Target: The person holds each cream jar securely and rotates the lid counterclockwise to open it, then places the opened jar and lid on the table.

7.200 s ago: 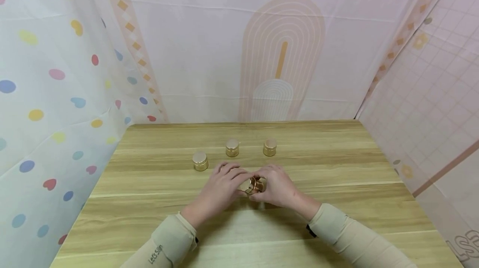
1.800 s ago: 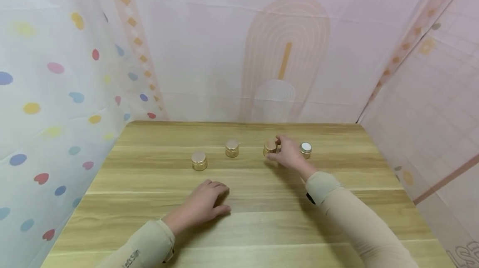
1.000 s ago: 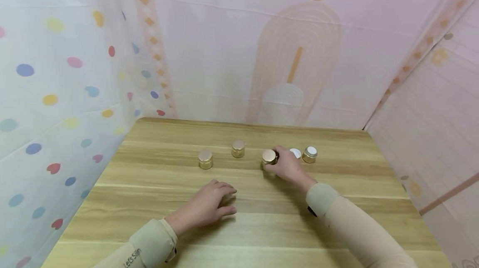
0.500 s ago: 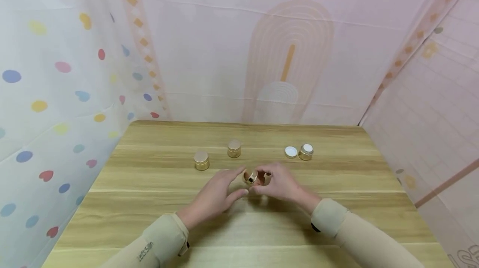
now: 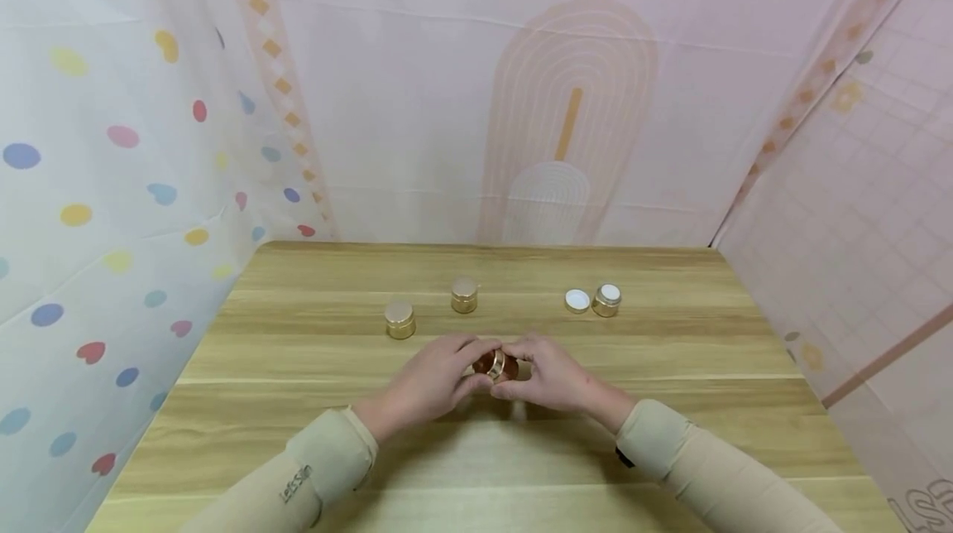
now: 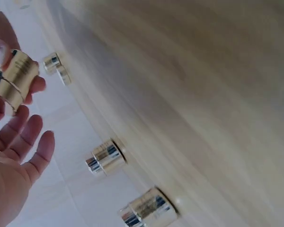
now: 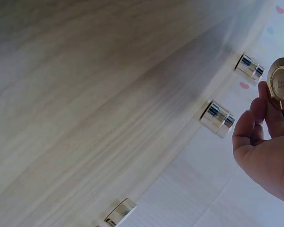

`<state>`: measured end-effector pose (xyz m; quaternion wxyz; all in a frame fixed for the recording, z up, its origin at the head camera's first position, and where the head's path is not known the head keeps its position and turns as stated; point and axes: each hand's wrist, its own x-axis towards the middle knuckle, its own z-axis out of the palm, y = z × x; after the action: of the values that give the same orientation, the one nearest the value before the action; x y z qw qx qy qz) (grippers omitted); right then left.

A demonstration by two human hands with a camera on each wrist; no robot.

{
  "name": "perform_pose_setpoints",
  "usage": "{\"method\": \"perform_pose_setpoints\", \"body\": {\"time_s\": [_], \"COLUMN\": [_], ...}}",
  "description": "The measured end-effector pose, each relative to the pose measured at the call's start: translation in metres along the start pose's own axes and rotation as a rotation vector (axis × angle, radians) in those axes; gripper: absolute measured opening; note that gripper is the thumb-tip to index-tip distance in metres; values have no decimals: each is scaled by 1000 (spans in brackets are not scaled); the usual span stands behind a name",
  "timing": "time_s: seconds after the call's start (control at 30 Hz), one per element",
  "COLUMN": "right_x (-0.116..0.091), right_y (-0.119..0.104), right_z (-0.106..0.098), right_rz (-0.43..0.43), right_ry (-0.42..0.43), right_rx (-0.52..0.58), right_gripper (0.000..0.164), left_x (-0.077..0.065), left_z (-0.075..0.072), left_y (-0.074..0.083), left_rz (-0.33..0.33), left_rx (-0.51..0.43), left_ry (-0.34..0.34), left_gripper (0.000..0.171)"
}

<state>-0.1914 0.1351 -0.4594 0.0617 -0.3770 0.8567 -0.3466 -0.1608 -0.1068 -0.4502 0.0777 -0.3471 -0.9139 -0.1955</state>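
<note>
A small gold jar [image 5: 496,364] lies tilted on its side between my two hands, above the middle of the table. My left hand [image 5: 432,380] pinches its left end between thumb and forefinger; the other left fingers [image 6: 43,146] are loosely bent beside it. With thumb and fingers my right hand [image 5: 551,376] grips the base end. In the right wrist view, the jar's round bottom [image 7: 281,83] with a stamped mark shows past my fingers. The left wrist view shows the jar's gold side [image 6: 18,75] with a seam line around it.
Two closed gold jars [image 5: 400,321] [image 5: 465,297] stand back left on the wooden table [image 5: 313,434]. Back right are an open gold jar [image 5: 606,301] with a white top and, beside it, an upturned lid [image 5: 577,300] with a white inside. Printed curtains hang behind and at the sides.
Earlier both hands held a jar at the middle. Later the right hand took the jar from beside the open one and brought it to the middle, where the left hand came to grip it too.
</note>
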Motion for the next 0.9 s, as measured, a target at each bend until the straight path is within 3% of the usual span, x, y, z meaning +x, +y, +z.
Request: {"method": "perform_pose_setpoints", "body": {"time_s": [0.17, 0.4, 0.67, 0.8, 0.9], "right_x": [-2, -2, -3, -2, -1], "right_y": [-2, -3, -5, -2, 1], "right_z": [-2, -4, -5, -5, -5], "right_rz": [38, 56, 66, 103, 129], "right_ry": [-14, 6, 47, 78, 113], "right_rx": [34, 23, 19, 32, 30], "right_gripper": [42, 54, 63, 64, 63], "left_x": [7, 12, 17, 17, 18], "left_z": [0, 2, 6, 5, 1], "left_y": [-4, -5, -5, -2, 0], "left_rz": [62, 74, 58, -13, -36], "left_rx": [34, 74, -29, -20, -3], "left_ry": [-56, -124, -105, -122, -81], "left_gripper": [53, 48, 37, 54, 68]}}
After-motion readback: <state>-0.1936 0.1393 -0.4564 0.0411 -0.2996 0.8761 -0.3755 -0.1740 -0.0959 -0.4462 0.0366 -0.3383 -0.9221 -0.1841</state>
